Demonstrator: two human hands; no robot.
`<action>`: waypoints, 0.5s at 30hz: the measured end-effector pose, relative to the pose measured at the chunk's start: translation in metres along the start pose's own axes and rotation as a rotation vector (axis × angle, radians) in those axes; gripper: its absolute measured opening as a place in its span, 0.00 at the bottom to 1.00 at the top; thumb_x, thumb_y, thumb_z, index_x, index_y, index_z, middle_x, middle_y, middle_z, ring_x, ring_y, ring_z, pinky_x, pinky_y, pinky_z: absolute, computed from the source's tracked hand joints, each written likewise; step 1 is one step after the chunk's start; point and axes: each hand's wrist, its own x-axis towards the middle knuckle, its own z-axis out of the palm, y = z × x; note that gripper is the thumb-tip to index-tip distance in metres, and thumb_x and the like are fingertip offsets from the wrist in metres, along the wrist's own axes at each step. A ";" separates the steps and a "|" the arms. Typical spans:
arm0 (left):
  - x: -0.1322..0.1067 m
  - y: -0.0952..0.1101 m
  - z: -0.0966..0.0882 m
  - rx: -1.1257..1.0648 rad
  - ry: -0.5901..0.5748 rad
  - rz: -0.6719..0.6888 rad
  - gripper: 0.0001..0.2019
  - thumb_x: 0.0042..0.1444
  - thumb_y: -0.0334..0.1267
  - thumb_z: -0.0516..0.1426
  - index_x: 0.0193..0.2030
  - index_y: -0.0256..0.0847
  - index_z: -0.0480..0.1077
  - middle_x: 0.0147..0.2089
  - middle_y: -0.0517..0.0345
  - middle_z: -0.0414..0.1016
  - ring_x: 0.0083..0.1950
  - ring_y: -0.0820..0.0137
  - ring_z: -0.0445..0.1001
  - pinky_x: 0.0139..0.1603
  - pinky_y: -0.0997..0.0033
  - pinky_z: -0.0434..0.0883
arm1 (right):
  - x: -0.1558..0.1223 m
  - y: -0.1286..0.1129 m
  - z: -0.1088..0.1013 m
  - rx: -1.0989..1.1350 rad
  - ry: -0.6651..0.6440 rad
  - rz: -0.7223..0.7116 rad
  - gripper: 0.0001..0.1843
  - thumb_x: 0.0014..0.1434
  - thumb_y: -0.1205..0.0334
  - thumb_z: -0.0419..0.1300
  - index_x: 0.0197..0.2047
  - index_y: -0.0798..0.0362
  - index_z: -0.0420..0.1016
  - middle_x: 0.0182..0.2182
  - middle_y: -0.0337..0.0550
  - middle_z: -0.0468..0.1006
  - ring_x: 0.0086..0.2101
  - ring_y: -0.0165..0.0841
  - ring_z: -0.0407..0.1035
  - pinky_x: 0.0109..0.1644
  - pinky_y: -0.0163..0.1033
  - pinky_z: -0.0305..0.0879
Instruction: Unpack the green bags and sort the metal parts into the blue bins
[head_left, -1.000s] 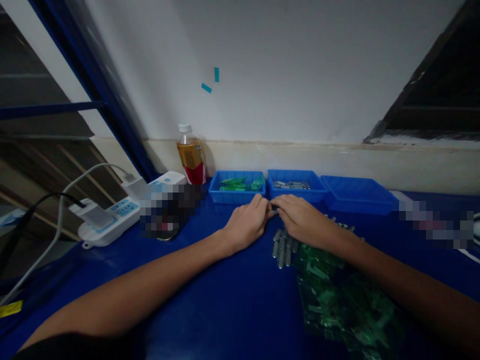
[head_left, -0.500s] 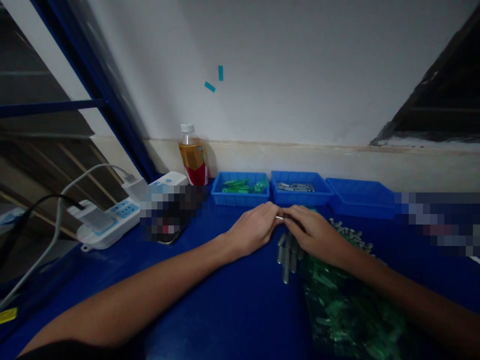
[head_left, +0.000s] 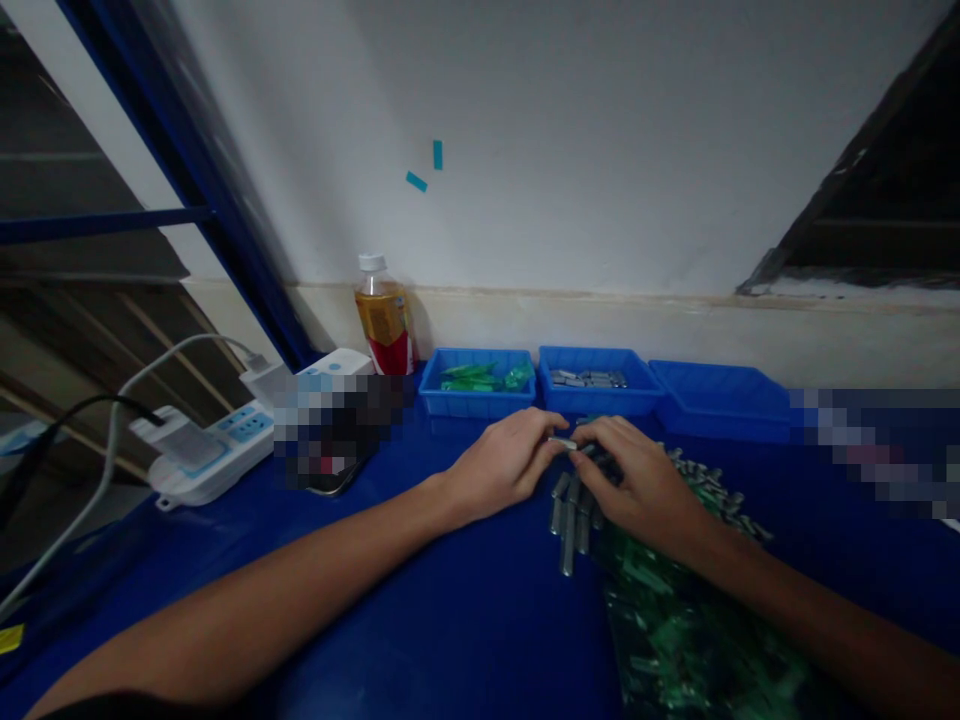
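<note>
My left hand (head_left: pixel 504 462) and my right hand (head_left: pixel 639 483) meet at the fingertips over the blue table (head_left: pixel 450 620). Both pinch a small grey metal piece (head_left: pixel 562 442) between them. Under my right hand lies a row of grey metal pins (head_left: pixel 568 512). A clear bag of green plastic parts (head_left: pixel 690 630) lies beneath my right forearm, with more pins (head_left: pixel 712 490) along its far side.
Three blue trays stand by the wall: one with green parts (head_left: pixel 477 385), one with grey pieces (head_left: pixel 592 385), one (head_left: pixel 720 397) whose inside I cannot see. A drink bottle (head_left: pixel 384 318) and a white power strip (head_left: pixel 225 440) with cables are at the left.
Both hands drew slightly nearer to me, away from the trays. The grey piece between the fingertips now shows more clearly. My right hand has settled over the pins.
</note>
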 end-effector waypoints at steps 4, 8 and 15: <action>-0.001 0.001 -0.001 -0.010 -0.016 0.038 0.10 0.61 0.33 0.50 0.50 0.39 0.60 0.43 0.51 0.70 0.43 0.67 0.71 0.44 0.67 0.70 | 0.001 -0.001 -0.001 0.042 -0.011 0.033 0.08 0.62 0.63 0.50 0.34 0.52 0.68 0.30 0.42 0.71 0.34 0.35 0.65 0.38 0.41 0.60; -0.001 -0.001 0.000 -0.006 0.032 0.013 0.06 0.64 0.36 0.48 0.44 0.39 0.62 0.39 0.53 0.70 0.41 0.68 0.71 0.44 0.69 0.69 | 0.000 -0.002 -0.001 0.019 -0.013 0.014 0.07 0.62 0.62 0.50 0.37 0.52 0.68 0.32 0.43 0.72 0.35 0.35 0.65 0.40 0.42 0.60; 0.001 0.001 -0.002 0.010 -0.032 0.010 0.11 0.66 0.38 0.45 0.41 0.37 0.65 0.37 0.54 0.71 0.38 0.69 0.71 0.41 0.69 0.69 | -0.002 0.000 0.000 -0.074 0.018 -0.093 0.04 0.60 0.63 0.54 0.38 0.53 0.67 0.33 0.45 0.73 0.36 0.36 0.65 0.39 0.42 0.59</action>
